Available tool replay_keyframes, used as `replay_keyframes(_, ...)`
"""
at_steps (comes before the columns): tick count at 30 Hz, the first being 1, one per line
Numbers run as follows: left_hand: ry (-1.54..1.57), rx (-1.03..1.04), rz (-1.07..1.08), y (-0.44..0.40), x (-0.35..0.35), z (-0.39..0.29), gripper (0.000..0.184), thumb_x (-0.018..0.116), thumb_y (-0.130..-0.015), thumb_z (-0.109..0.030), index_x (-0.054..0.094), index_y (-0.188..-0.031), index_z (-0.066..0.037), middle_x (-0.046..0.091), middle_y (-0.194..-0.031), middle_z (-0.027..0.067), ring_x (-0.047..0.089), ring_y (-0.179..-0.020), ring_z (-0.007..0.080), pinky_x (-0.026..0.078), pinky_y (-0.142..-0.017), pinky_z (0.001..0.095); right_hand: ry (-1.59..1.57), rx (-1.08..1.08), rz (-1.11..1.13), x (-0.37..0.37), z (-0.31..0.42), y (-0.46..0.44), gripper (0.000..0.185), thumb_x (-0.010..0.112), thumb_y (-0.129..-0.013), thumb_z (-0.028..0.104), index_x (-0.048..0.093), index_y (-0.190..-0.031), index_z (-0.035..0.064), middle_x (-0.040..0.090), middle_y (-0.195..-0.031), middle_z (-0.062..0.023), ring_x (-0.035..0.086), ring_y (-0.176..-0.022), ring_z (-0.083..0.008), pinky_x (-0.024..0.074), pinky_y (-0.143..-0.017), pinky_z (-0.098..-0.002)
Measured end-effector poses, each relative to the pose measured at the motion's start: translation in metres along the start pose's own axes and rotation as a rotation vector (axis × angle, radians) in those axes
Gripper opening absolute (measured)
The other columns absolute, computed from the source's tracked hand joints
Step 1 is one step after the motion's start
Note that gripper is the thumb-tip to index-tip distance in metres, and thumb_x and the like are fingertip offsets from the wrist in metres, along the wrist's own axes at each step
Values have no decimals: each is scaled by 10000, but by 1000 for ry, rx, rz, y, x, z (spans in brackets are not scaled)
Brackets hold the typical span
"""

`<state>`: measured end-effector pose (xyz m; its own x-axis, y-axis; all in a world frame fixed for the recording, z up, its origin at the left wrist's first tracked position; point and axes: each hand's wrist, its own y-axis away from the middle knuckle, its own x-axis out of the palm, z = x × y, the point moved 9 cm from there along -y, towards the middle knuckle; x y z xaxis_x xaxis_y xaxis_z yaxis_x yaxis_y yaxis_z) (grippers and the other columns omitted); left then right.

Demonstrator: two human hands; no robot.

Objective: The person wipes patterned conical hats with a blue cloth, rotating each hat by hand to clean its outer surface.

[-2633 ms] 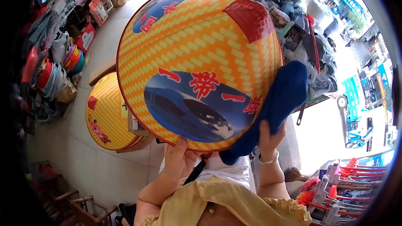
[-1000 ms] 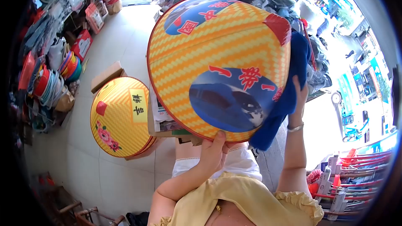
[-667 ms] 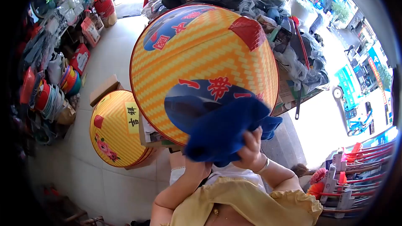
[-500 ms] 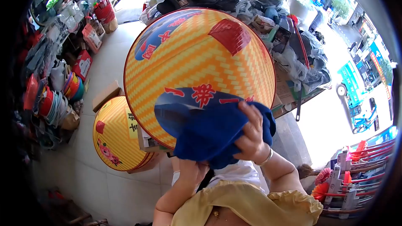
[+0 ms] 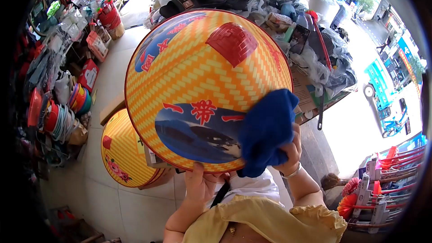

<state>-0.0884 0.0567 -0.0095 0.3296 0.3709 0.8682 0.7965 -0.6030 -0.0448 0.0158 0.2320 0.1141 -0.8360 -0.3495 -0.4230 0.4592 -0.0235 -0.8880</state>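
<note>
A large conical hat (image 5: pixel 189 81), woven-patterned in yellow and orange with a red peak, takes up the middle of the view. Its tilted front bears a blue oval picture with red characters. My left hand (image 5: pixel 200 185) grips the lower rim, thumb on top and the other fingers partly hidden below. Bunched in my right hand (image 5: pixel 291 154) is a dark blue cloth (image 5: pixel 268 128), lying against the lower right of the hat. The cloth covers part of the oval and some of my right fingers.
More yellow conical hats (image 5: pixel 123 146) are stacked at lower left. Plastic-wrapped goods (image 5: pixel 310 69) pile up behind the large hat. Shelves of wares (image 5: pixel 67 94) line the left, and red-handled items (image 5: pixel 382 184) stand at lower right. Outside is a blue three-wheeled vehicle (image 5: pixel 380 90).
My right hand has moved the cloth right, uncovering more of the blue oval. The hat has shifted slightly left and turned. My left thumb now shows on the rim.
</note>
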Motion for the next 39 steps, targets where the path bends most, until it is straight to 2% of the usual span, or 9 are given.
replay_keyframes(3, 64, -21, 68, 2, 3, 1, 468, 484, -971, -314, 379, -1374, -100, 489, -1353, 126, 513, -1212, 313, 474, -983, 502, -134, -198, -84, -17, 10, -14, 263, 719, -722, 106, 547, -916, 61, 599, -1015, -195, 593, -843, -397, 475, -715, -468)
replay_keyframes(6, 94, 11, -71, 3, -1, -2, 447, 523, -960, -260, 396, -1311, -14, 557, -1243, 158, 597, -1084, 317, 538, -865, 469, -21, -47, -125, -30, 6, -37, 274, 699, -740, 206, 548, -964, 156, 566, -928, -110, 578, -886, -349, 450, -733, -484)
replay_keyframes(7, 96, 14, -72, 3, -2, -2, 447, 523, -960, -260, 396, -1311, -14, 557, -1243, 158, 597, -1084, 317, 538, -865, 469, 74, -254, -152, -24, 30, -49, 246, 676, -770, 225, 582, -993, 181, 559, -921, -88, 573, -926, -343, 442, -769, -483)
replay_keyframes(9, 64, 35, -3, 2, 1, -2, 434, 474, -982, -292, 406, -1313, -19, 550, -1256, 146, 585, -1108, 295, 532, -884, 443, 111, -342, 195, 20, 54, -57, 229, 649, -787, 264, 632, -1014, 239, 539, -943, -42, 558, -1020, -323, 391, -890, -487)
replay_keyframes(14, -11, -51, -289, -2, 6, -2, 441, 391, -1000, -353, 422, -1323, -55, 543, -1271, 122, 567, -1138, 246, 542, -863, 369, 19, -302, 359, 68, 95, -42, 194, 628, -747, 225, 646, -933, 277, 508, -993, -2, 512, -1199, -285, 288, -1010, -518)
replay_keyframes(18, 38, -48, -108, 1, 3, 0, 397, 470, -980, -303, 442, -1301, -70, 576, -1221, 110, 602, -1068, 235, 552, -825, 351, 65, -268, 338, 61, 75, -76, 180, 627, -679, 226, 656, -854, 256, 552, -992, -32, 522, -1194, -315, 308, -1003, -527)
replay_keyframes(25, 26, 32, -91, -1, 0, -4, 440, 547, -950, -290, 414, -1287, -40, 598, -1166, 128, 637, -984, 248, 568, -793, 372, 64, -118, 54, 27, 16, -120, 568, 702, -540, 217, 669, -1102, 144, 547, -1184, -176, 491, -1172, -436, 408, -929, -540)
replay_keyframes(34, 5, -87, -111, 0, -2, 0, 492, 501, -971, -273, 333, -1407, -118, 447, -1387, 104, 477, -1249, 271, 495, -962, 472, -14, -382, 316, 62, 91, -50, 66, 611, -701, 215, 621, -765, 222, 573, -884, -1, 559, -1163, -292, 373, -1017, -489)
replay_keyframes(39, -36, -1, 7, 0, -1, -2, 499, 501, -970, -301, 335, -1401, -115, 453, -1381, 108, 488, -1239, 285, 484, -974, 497, -25, -365, 230, 49, 68, -87, 141, 651, -629, 142, 626, -760, 187, 585, -914, -40, 577, -1102, -340, 419, -959, -479)
